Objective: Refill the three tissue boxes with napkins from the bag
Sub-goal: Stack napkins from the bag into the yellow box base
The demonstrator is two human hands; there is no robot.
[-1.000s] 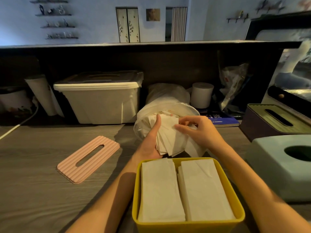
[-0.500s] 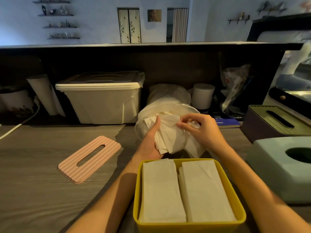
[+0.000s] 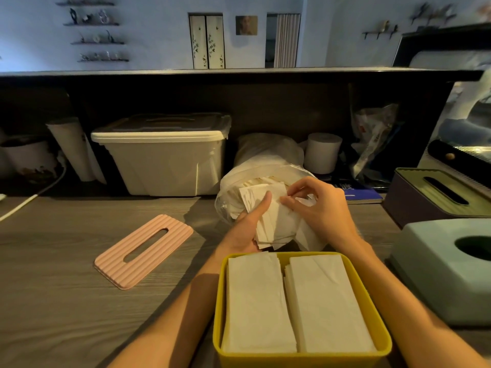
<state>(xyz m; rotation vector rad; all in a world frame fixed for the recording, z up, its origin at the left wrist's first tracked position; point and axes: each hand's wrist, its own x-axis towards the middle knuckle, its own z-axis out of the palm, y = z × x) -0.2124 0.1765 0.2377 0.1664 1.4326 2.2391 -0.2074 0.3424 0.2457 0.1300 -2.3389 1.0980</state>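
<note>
Left hand: left hand (image 3: 245, 229) grips a loose wad of napkins (image 3: 271, 221) from below and the side, thumb laid up across the front sheet, fingers curled behind
Right hand: right hand (image 3: 322, 208) pinches the upper corner of the wad between thumb and forefinger, remaining fingers curled over the paper
Purpose of hold: judged a squaring-up grip; one hand carries the weight, the other trues the edges so the sheets go in as a block
Bag: clear plastic bag (image 3: 228, 197) lies on its side directly behind both hands, mouth toward the person; more napkins visible inside; the wad is at the mouth, and whether it is fully out cannot be told
Yellow box: open yellow box (image 3: 303, 357) sits just below the hands, between the forearms, holding two flat stacks side by side, tops near rim level
Judgement on fill: little headroom left; a further wad may stand proud and foul the lid
Lid: pink ribbed lid (image 3: 143, 251) lies flat on the counter (image 3: 53, 288) well left of the left hand, presumably parked there to keep the box mouth free
Other boxes: pale green box (image 3: 435, 274) just right of the right forearm; dark box with slotted lid (image 3: 435, 197) beyond it; both closed, contents not visible
Edges: sheet edges in the wad are fanned and uneven; the box rim sits close under the wad
Open room: bare counter left of the left forearm; right side crowded by the two boxes
</note>
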